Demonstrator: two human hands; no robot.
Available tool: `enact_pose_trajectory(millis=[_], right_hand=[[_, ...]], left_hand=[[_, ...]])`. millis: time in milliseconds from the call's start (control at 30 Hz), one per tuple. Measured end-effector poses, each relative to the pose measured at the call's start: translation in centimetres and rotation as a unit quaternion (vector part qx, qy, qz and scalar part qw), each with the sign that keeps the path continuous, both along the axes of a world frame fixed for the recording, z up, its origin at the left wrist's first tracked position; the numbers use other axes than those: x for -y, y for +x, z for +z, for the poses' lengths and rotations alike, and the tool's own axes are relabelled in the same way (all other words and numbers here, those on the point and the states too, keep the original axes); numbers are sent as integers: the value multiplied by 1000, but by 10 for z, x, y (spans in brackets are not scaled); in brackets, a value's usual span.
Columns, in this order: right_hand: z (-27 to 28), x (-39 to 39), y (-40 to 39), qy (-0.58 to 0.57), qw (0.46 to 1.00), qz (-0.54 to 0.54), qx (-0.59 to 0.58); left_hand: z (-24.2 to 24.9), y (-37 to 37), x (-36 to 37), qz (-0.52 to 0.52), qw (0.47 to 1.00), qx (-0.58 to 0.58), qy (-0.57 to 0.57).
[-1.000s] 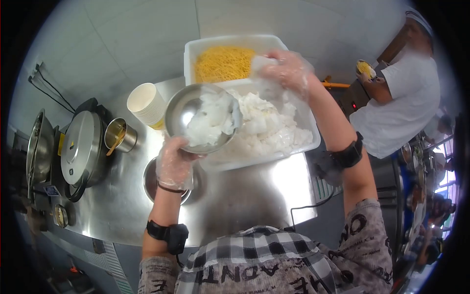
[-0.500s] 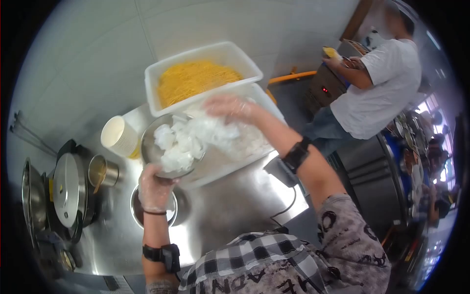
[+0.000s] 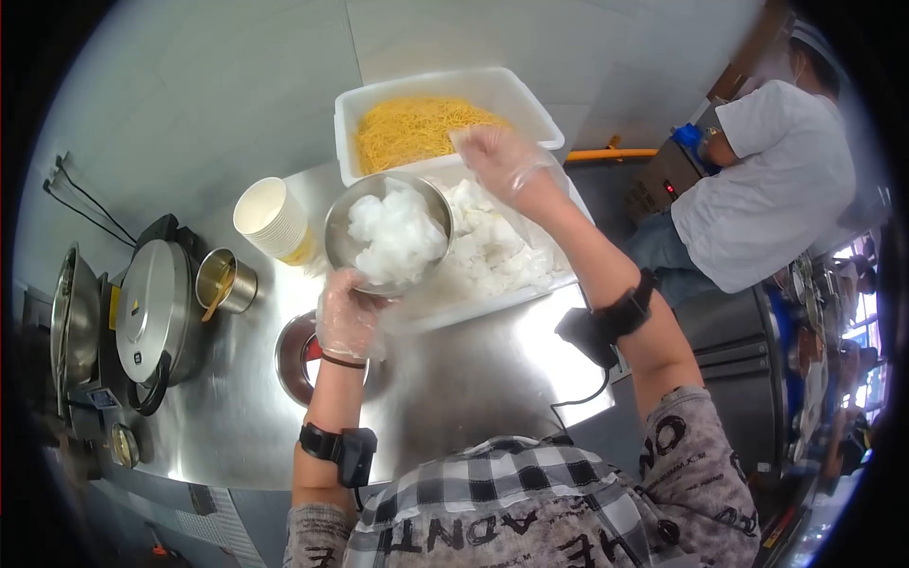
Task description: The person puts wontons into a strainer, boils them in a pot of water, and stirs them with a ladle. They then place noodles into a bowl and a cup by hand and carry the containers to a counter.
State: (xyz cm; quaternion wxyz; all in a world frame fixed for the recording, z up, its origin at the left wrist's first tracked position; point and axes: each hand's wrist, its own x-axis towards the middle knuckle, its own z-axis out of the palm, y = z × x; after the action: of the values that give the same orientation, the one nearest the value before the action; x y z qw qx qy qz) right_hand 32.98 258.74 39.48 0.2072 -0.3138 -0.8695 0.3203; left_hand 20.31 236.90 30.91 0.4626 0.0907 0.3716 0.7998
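My left hand (image 3: pixel 348 317), in a clear plastic glove, grips the near rim of a steel bowl (image 3: pixel 333 232). White translucent food (image 3: pixel 393 232) fills much of the bowl. Also gloved, my right hand (image 3: pixel 502 163) is raised over the near edge of a white tub (image 3: pixel 346 142) of yellow noodles (image 3: pixel 407 130). Its fingers point left and are bent; whether anything is between them is not clear. Below that hand lies a second tub (image 3: pixel 464 310) with white food pieces (image 3: pixel 497 241) and a clear plastic sheet.
Stacked paper cups (image 3: pixel 270 218) stand left of the bowl. Nearer me is another steel bowl (image 3: pixel 289 364) with something red inside. A steel pot (image 3: pixel 227 282) with a wooden handle and a large lidded cooker (image 3: pixel 151 308) are at left. A person in white (image 3: pixel 767 189) stands at right.
My right hand has left the white food and moved up toward the noodles. The white food now sits heaped inside the bowl. The view has shifted, and the other person has turned away.
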Motion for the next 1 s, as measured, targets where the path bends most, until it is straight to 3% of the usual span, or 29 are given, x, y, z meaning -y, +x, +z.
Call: enact_pose_trajectory(millis=[67,133,267,333,400,467,533,633,700,767,833,867,933,1000], right_hand=[[-59,-12,2,102,969,31,224],[-91,9,8,116,950,146,252],[-132,8,1,103,927,221,286],[-115,-14,4,145,934,189,266],[-60,-29,4,-20,961,114,251],[-15,-23,13,-146,986,55,52],[20,-14,11,-203,978,43,21],[41,6,-2,-233,961,123,-79],[54,28,-14,-167,975,139,-42],[49,40,-17,-101,983,154,-5],[20,39,-19,65,982,177,1],[11,33,-15,68,982,178,2],[-10,17,-2,-41,994,74,-71],[-70,11,5,-82,991,78,-75]], left_hand=[[-1,-9,5,10,999,40,-17],[7,-17,5,16,998,59,-10],[23,-19,13,34,999,33,-2],[20,-24,21,21,1000,5,-7],[12,-27,26,10,1000,-21,-7],[1,-27,28,20,998,-47,-34],[-3,-21,24,14,999,-38,-29],[-12,-6,17,0,999,-41,-25],[-25,-1,12,-12,999,-44,-4],[-14,8,4,-22,999,-47,-10],[-7,10,-2,-33,998,-53,-15],[-7,10,-3,-37,998,-43,-26],[-8,9,-4,-37,998,-34,-34],[-7,9,-4,-14,1000,-7,-18]])
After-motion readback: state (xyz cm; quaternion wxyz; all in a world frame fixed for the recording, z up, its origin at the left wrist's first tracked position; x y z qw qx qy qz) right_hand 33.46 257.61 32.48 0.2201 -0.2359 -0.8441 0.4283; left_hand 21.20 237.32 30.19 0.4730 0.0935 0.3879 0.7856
